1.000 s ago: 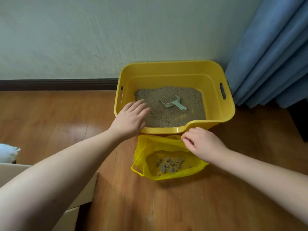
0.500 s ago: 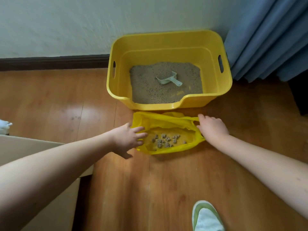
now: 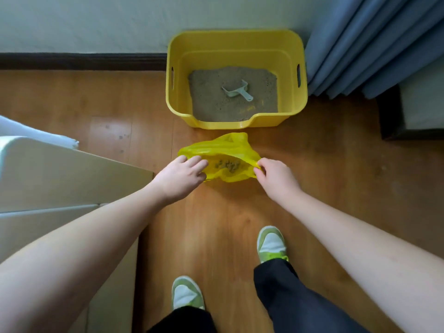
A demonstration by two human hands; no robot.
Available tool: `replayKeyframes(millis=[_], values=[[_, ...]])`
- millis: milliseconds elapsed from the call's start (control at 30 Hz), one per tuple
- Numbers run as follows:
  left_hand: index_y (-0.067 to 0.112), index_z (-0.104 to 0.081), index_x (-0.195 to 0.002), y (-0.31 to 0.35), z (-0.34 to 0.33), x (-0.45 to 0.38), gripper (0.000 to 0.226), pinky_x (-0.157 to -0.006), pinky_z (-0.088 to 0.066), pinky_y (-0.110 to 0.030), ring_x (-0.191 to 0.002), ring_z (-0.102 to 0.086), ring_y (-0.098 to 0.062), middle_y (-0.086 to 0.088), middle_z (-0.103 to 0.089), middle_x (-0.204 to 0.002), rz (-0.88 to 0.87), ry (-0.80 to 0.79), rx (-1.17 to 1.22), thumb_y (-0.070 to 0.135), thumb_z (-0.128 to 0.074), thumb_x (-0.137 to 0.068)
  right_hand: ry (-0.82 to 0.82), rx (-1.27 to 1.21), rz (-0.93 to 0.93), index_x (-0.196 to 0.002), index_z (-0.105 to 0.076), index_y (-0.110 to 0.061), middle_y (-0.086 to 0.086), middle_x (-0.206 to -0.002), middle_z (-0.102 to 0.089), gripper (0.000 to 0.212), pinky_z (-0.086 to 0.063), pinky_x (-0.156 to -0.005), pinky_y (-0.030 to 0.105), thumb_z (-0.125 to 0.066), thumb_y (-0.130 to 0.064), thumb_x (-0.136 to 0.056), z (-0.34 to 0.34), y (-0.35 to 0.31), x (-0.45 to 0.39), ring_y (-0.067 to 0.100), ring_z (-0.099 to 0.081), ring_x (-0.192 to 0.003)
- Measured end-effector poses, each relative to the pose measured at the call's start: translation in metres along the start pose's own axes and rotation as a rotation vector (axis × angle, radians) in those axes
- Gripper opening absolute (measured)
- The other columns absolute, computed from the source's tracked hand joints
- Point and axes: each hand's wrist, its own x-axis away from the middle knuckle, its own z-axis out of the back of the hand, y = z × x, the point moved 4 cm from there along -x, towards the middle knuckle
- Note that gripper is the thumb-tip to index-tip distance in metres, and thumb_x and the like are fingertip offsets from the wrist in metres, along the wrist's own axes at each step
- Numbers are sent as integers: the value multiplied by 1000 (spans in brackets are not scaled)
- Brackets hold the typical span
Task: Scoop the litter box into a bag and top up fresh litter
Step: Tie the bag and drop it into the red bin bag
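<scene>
Now yellow bag (image 3: 230, 150) sags, clumps (image 3: 228, 165) inside.

A pale wall (image 3: 84, 22) with a dark skirting board (image 3: 79, 60) meets a glossy wooden floor (image 3: 336, 179). Blue curtains (image 3: 374, 42) hang at the right, and a pale cabinet (image 3: 60, 179) stands at the left.

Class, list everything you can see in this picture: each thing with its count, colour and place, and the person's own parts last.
litter box: one, yellow, on the floor against the wall
litter: grey-brown, inside the litter box
scoop: one, pale green, lying on the litter
bag: one, yellow, on the floor before the box, clumps inside
curtain: blue, right of the box
shoes: two, green and white, near edge
left hand: grips the bag's left edge
right hand: pinches the bag's right edge
</scene>
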Motion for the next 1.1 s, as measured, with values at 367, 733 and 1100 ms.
replayKeyframes(millis=[367,733,1100], values=[[20,-48,-73,34,170,81,14,-49,-35,-28,-58,-52,-26,3,-47,-63,333,-262,263,16,-57,-84,30,-280,-146,-98,-66,-18,0,-88,-69,17,-46,-71,30,-53,-29,-94,122,-78,137,21,-61,-84],[38,-40,-63,57,353,202,31,-48,-35,-22,-51,-55,-5,12,-59,-51,635,0,1037,30,-59,-86,105,-363,-173,-99,-67,-27,-9,-89,-65,12,-44,-72,19,-62,-30,-89,273,-169,307,7,-58,-83],[29,-55,-84,80,529,283,13,-76,-58,-44,-83,-72,-10,7,-75,-87,516,336,1372,30,-66,-91,196,-194,88,-103,-67,-23,-10,-94,-64,19,-44,-84,32,-56,-35,-93,398,-283,448,13,-55,-93]])
